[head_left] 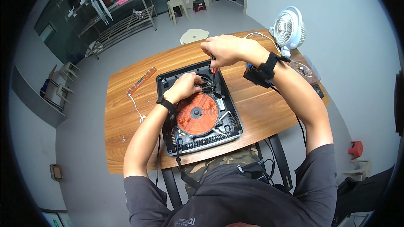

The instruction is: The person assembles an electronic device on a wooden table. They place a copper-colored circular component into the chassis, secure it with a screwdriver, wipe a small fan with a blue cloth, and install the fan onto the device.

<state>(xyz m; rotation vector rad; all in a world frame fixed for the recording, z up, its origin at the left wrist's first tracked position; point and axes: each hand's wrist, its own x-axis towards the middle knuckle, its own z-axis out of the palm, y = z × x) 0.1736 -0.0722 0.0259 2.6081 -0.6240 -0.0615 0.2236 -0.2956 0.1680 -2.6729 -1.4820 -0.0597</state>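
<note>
An opened induction cooker with a black housing lies in front of me on the table. Its round copper coil fills the near half. My right hand is closed round the handle of a screwdriver, red near its lower end. The shaft points down into the far right part of the housing. Just beyond the coil, my left hand reaches in with its fingertips bent together among dark parts and wires. What those fingers grip, if anything, is hidden.
Left of the housing lies a narrow circuit board strip with a white cable. Small screws are near the table's left edge. A white fan stands at the far right corner of the wooden table. A stool stands behind the table.
</note>
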